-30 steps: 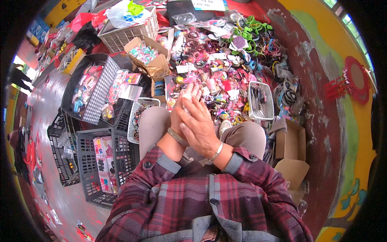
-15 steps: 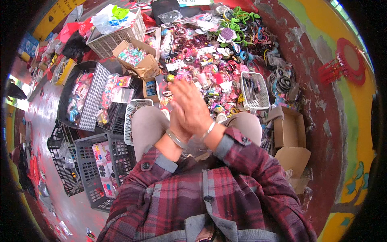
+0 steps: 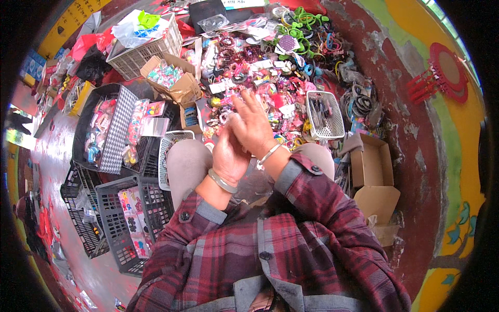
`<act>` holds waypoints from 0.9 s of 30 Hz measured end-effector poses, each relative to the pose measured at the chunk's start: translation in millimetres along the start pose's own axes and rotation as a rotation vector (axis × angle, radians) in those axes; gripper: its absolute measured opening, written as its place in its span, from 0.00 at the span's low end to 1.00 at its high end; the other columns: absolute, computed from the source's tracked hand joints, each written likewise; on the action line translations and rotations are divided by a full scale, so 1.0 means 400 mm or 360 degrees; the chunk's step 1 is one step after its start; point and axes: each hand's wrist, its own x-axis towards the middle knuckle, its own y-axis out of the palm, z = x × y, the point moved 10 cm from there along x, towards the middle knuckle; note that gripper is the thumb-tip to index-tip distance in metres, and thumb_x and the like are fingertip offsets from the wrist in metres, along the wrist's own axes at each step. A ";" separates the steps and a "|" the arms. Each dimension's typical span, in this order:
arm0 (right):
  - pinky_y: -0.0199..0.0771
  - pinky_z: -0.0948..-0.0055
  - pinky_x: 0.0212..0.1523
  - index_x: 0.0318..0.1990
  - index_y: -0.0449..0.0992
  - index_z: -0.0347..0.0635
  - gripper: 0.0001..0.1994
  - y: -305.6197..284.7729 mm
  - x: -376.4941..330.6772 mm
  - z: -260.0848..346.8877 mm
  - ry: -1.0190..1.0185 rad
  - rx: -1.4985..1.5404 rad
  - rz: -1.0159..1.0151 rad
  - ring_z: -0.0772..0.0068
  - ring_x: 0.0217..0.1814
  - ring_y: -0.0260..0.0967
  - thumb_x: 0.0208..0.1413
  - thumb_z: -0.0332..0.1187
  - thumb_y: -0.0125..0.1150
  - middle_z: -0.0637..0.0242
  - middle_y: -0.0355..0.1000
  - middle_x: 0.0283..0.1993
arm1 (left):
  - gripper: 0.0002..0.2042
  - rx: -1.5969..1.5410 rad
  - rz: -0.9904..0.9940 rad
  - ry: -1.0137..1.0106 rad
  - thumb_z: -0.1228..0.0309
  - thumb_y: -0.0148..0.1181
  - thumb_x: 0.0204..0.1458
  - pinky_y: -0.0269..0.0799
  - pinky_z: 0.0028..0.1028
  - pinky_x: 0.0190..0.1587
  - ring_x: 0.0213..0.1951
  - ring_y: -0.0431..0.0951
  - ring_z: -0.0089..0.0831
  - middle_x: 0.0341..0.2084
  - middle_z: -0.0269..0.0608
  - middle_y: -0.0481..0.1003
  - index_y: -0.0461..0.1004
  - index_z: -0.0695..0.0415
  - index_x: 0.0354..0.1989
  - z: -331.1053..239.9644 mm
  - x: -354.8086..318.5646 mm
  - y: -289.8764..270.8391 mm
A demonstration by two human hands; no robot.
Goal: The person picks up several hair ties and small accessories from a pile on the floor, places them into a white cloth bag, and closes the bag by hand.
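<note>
1. In the head view, we see the right hand point(image 3: 254, 126) laid over the left hand point(image 3: 230, 162), the two touching in front of the knees point(image 3: 188, 165).
2. We find the right hand's fingers long and nearly straight, slightly parted, pointing up and to the left, its back toward us; its palm is hidden.
3. The left hand slants upward beneath it, fingers mostly covered, so we cannot tell whether they are spread or closed, or whether anything lies between the palms.
4. We see both forearms angle inward from the lower edge, their plaid sleeves point(image 3: 332, 195) ending in plain grey cuffs.
5. A smooth, thick bangle point(image 3: 222, 182) rings the left wrist, a thin, shiny bangle point(image 3: 269, 154) the right.
6. Beyond the fingertips we see the trinkets point(image 3: 283, 106), a dense, glossy spread of pink, red and white bits.
7. On its right we note a perforated white plastic basket point(image 3: 328, 135) of slim dark pieces, and nearer us a matt brown carton point(image 3: 371, 164), flap open.
8. Left of us stands a slotted grey crate point(image 3: 115, 223), near a houndstooth-sided box point(image 3: 119, 130).
</note>
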 end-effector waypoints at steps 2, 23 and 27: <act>0.49 0.55 0.62 0.48 0.69 0.38 0.17 0.007 -0.019 -0.023 0.0038 0.0272 0.0075 0.44 0.62 0.52 0.50 0.33 0.54 0.47 0.59 0.57 | 0.22 0.0053 -0.0006 0.0026 0.56 0.36 0.59 0.55 0.34 0.59 0.56 0.62 0.33 0.53 0.41 0.65 0.61 0.55 0.56 -0.016 0.009 -0.003; 0.55 0.57 0.58 0.52 0.64 0.36 0.22 -0.014 0.005 0.011 -0.0081 0.0057 -0.0156 0.46 0.60 0.54 0.49 0.35 0.53 0.45 0.61 0.54 | 0.21 0.0071 0.0007 0.0009 0.57 0.38 0.60 0.58 0.31 0.57 0.51 0.66 0.29 0.49 0.36 0.67 0.61 0.56 0.55 -0.005 -0.015 0.043; 0.54 0.57 0.60 0.51 0.65 0.36 0.20 0.003 -0.078 0.047 -0.0190 0.0389 0.0055 0.45 0.60 0.54 0.49 0.32 0.52 0.43 0.59 0.55 | 0.24 0.0307 -0.0007 0.0212 0.56 0.34 0.60 0.53 0.34 0.60 0.57 0.61 0.35 0.56 0.42 0.61 0.56 0.58 0.59 -0.070 0.012 0.021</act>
